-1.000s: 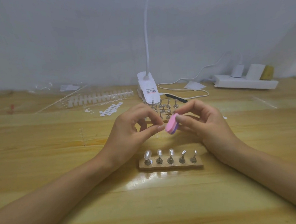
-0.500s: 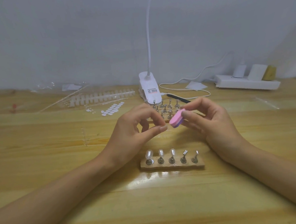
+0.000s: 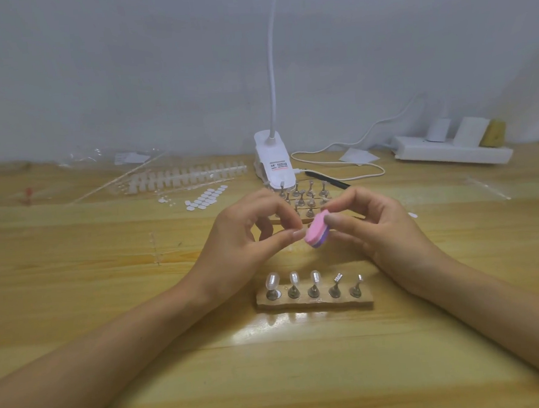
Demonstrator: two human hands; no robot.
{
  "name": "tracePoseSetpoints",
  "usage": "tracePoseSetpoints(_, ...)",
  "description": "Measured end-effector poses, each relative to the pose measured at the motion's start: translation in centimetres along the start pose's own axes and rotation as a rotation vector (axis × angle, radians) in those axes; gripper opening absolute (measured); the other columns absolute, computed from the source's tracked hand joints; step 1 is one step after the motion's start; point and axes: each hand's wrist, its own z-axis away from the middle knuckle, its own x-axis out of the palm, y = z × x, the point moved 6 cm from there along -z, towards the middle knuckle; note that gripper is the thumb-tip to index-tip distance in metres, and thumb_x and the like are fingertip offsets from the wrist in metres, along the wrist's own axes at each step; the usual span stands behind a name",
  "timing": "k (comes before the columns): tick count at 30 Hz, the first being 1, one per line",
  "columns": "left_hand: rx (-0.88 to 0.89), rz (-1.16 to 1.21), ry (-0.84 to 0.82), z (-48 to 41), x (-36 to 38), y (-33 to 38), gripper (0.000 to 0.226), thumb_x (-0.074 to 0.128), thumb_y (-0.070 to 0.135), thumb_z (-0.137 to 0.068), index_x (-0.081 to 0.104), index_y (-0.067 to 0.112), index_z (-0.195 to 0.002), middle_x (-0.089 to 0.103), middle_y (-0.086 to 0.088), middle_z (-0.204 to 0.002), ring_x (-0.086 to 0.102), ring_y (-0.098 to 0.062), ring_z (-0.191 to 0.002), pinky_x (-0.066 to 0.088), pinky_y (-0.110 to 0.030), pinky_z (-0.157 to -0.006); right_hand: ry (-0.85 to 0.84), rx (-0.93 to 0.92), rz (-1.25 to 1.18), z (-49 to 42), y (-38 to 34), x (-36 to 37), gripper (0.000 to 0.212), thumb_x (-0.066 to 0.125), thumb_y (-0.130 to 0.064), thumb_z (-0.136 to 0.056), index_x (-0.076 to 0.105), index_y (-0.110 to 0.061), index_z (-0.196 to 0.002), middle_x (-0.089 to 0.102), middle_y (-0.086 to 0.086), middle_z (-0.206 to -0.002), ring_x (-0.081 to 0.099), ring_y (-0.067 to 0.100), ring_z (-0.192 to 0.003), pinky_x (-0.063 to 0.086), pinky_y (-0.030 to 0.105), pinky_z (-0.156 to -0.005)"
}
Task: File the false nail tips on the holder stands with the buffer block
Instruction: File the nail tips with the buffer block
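Grip: the right hand (image 3: 380, 228) holds the buffer block (image 3: 314, 231) between the thumb and curled fingers, with the thumb on its upper edge.
Other hand: the left hand (image 3: 248, 233) has its fingers curled. The tips of the thumb and forefinger are close together just beside the block, and it cannot be told whether they pinch anything small.
Block: the pink face is turned toward the left hand, with a purple layer behind it. It is held tilted in the air above the table, between the fingertips of the two hands.
Near row: a wooden base (image 3: 315, 304) lies on the table between the forearms, on the person's side of the hands. It carries five metal holder stands (image 3: 314, 291) in one line.
Tips: three pale nail tips (image 3: 294, 278) sit on the three left stands. The two right stands have bare tops.
Behind the hands: a second cluster of stands (image 3: 305, 198) is partly hidden by the fingers.
Lamp: a white clip lamp (image 3: 274, 169) stands behind that cluster, its neck rising toward the top of the view. A pale cable (image 3: 355, 176) loops to its right, and a thin black tool (image 3: 328, 180) lies near it.
Left rear: strips of loose tips (image 3: 184, 177) and a patch of small white tabs (image 3: 206, 196).
Right rear: a white power strip (image 3: 448, 153) by the wall.
Surface: a glossy light wooden table (image 3: 109, 292).
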Motion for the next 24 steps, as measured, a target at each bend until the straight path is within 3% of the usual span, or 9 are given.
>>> tracePoseSetpoints(2,0.005,-0.006,0.000,0.00,0.02,0.01,0.009,0.077,0.012,-0.083,0.070,0.016,-0.078,0.062,0.009,-0.085,0.053,-0.004,-0.069,0.037,-0.006,-0.059,-0.070,0.031,0.022,0.11,0.24,0.46,0.014,0.079,-0.019,-0.073,0.071,-0.016,-0.084,0.073,0.009,-0.096,0.074,0.028,-0.092,0.062,0.040,-0.079)
tracePoseSetpoints(5,-0.010,-0.006,0.007,-0.01,-0.02,-0.09,0.011,0.077,0.013,-0.083,0.069,0.018,-0.077,0.062,0.010,-0.085,0.052,-0.004,-0.067,0.037,-0.006,-0.060,0.002,-0.013,0.009,0.08,0.02,0.12,0.013,0.078,-0.020,-0.073,0.071,-0.016,-0.083,0.073,0.009,-0.094,0.074,0.023,-0.089,0.061,0.033,-0.077)
tracePoseSetpoints(8,-0.011,-0.014,0.013,0.00,-0.07,-0.11,0.013,0.077,0.013,-0.082,0.068,0.019,-0.076,0.061,0.009,-0.085,0.052,-0.003,-0.067,0.036,-0.006,-0.060,-0.055,0.018,0.025,0.13,0.21,0.49,0.013,0.078,-0.019,-0.074,0.070,-0.016,-0.084,0.073,0.013,-0.098,0.074,0.028,-0.090,0.062,0.041,-0.079)
tracePoseSetpoints(12,-0.005,0.003,0.015,-0.01,-0.07,0.07,0.012,0.077,0.014,-0.082,0.068,0.018,-0.076,0.061,0.009,-0.085,0.050,-0.003,-0.066,0.036,-0.006,-0.058,0.004,-0.024,0.000,0.08,-0.05,0.10,0.012,0.075,-0.018,-0.076,0.068,-0.015,-0.085,0.073,0.007,-0.094,0.073,0.021,-0.089,0.060,0.030,-0.078)
tracePoseSetpoints(16,-0.002,-0.001,-0.001,0.01,0.01,0.02,0.011,0.077,0.011,-0.083,0.069,0.016,-0.077,0.061,0.010,-0.085,0.049,-0.002,-0.066,0.036,-0.007,-0.059,-0.116,0.028,0.044,0.24,0.31,0.86,0.014,0.075,-0.015,-0.079,0.066,-0.010,-0.089,0.073,0.014,-0.099,0.074,0.030,-0.093,0.062,0.040,-0.079)
tracePoseSetpoints(19,-0.012,0.005,0.007,-0.02,-0.05,-0.07,0.011,0.077,0.013,-0.082,0.069,0.018,-0.077,0.061,0.010,-0.086,0.049,-0.003,-0.066,0.036,-0.007,-0.058,0.016,-0.032,0.017,0.14,-0.10,0.05,0.016,0.074,-0.017,-0.078,0.065,-0.010,-0.089,0.074,0.008,-0.095,0.074,0.024,-0.091,0.061,0.032,-0.078)
tracePoseSetpoints(22,-0.014,0.002,0.018,-0.03,-0.10,-0.10,0.012,0.077,0.013,-0.083,0.069,0.018,-0.077,0.062,0.010,-0.086,0.050,-0.004,-0.066,0.036,-0.007,-0.059,-0.090,0.024,0.028,0.24,0.26,0.76,0.015,0.075,-0.016,-0.078,0.066,-0.010,-0.088,0.073,0.013,-0.099,0.074,0.030,-0.092,0.062,0.037,-0.078)
tracePoseSetpoints(24,-0.012,-0.001,0.013,0.00,-0.05,-0.06,0.012,0.077,0.013,-0.083,0.068,0.019,-0.076,0.062,0.009,-0.086,0.051,-0.003,-0.066,0.036,-0.006,-0.059,-0.055,-0.008,0.033,0.16,0.10,0.59,0.015,0.074,-0.016,-0.078,0.066,-0.009,-0.089,0.073,0.012,-0.097,0.074,0.025,-0.091,0.061,0.034,-0.077)
